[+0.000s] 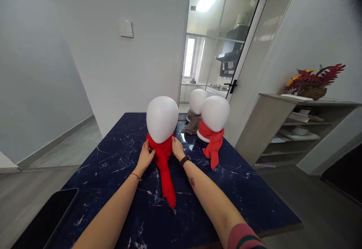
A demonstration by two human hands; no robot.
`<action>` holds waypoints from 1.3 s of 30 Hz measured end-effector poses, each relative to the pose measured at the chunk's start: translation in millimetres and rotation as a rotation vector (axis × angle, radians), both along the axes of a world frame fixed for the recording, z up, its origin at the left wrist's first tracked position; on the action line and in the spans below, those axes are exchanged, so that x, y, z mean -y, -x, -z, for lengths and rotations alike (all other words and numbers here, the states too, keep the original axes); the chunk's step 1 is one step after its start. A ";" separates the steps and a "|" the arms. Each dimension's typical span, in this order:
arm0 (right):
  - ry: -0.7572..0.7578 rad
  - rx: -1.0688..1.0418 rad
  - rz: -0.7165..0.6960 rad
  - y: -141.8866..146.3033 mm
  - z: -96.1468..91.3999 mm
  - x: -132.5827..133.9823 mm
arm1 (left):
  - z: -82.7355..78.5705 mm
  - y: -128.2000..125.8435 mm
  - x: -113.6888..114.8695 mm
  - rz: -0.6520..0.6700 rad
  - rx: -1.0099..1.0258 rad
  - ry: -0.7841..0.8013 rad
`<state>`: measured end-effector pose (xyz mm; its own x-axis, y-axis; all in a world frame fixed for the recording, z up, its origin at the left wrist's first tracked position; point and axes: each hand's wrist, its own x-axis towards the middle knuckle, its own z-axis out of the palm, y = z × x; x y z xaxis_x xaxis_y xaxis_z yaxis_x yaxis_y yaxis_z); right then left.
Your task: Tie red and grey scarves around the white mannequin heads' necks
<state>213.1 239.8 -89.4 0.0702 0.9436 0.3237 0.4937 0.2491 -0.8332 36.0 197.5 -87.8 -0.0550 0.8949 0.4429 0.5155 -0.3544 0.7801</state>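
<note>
A smooth white mannequin head (162, 119) stands upright on a dark blue marbled table (113, 147). A bright red scarf (166, 177) is wrapped round its neck, with one long tail hanging down the front and lying on the tabletop towards me. My left hand (145, 156) grips the scarf at the left of the neck, its thumb in front and the other fingers curled to the side. On the right side, my right hand (178, 149) has hold of the same scarf; its fingertips are partly hidden behind the fabric.
Behind to the right stand two more white heads, one with a coral-red scarf (213, 143), the other with a grey-brown scarf (192, 124). A dark flat device (45, 219) lies at the near left. A glass door (215, 34) and a shelf unit (254, 128) stand beyond.
</note>
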 end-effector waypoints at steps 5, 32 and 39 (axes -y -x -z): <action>0.018 0.010 -0.003 0.1 -5.4 5.9 | -2.0 1.1 6.0 -0.029 -0.020 0.027; -0.378 0.364 -0.218 12.4 -22.3 80.9 | -14.9 0.5 47.9 0.057 -0.392 -0.207; -0.297 0.480 -0.336 6.6 -14.2 74.7 | -19.6 3.8 48.1 0.220 -0.472 -0.206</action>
<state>206.4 165.1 -75.2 -0.4293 0.7548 0.4959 0.6488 0.6397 -0.4121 32.2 149.4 -68.2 0.3701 0.7553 0.5409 0.6885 -0.6139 0.3861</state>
